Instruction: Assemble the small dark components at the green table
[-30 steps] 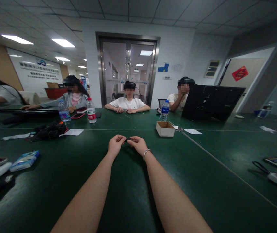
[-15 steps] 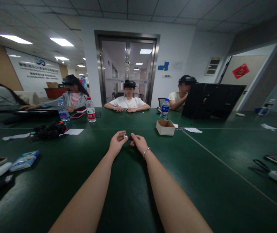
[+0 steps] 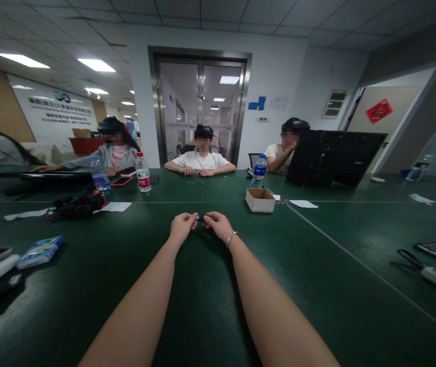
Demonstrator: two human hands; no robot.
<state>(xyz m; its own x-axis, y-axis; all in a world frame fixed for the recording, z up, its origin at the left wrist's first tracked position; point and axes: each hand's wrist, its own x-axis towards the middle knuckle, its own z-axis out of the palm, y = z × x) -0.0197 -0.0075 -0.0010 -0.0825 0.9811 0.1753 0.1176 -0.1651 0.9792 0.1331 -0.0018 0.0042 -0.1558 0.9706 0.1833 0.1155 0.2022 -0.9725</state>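
A small black piece with a shiny silver end (image 3: 201, 218) is held between my two hands, just above the green table; its kind is too small to make out. My left hand (image 3: 181, 227) is closed, thumb and fingers pinching the silver end from the left. From the other side my right hand (image 3: 219, 226), with a silver bracelet (image 3: 231, 239) on its wrist, grips the black part. Fingertips cover most of the piece.
An open cardboard box (image 3: 260, 201) stands beyond my right hand, near a water bottle (image 3: 258, 172). Black cables (image 3: 79, 205) and a blue-white packet (image 3: 40, 252) lie left. A monitor (image 3: 334, 159) stands far right. Several people sit around the green table (image 3: 202, 316).
My left fingers have closed over the silver end, which showed plainly before. Both hands have come slightly lower and closer together around the piece.
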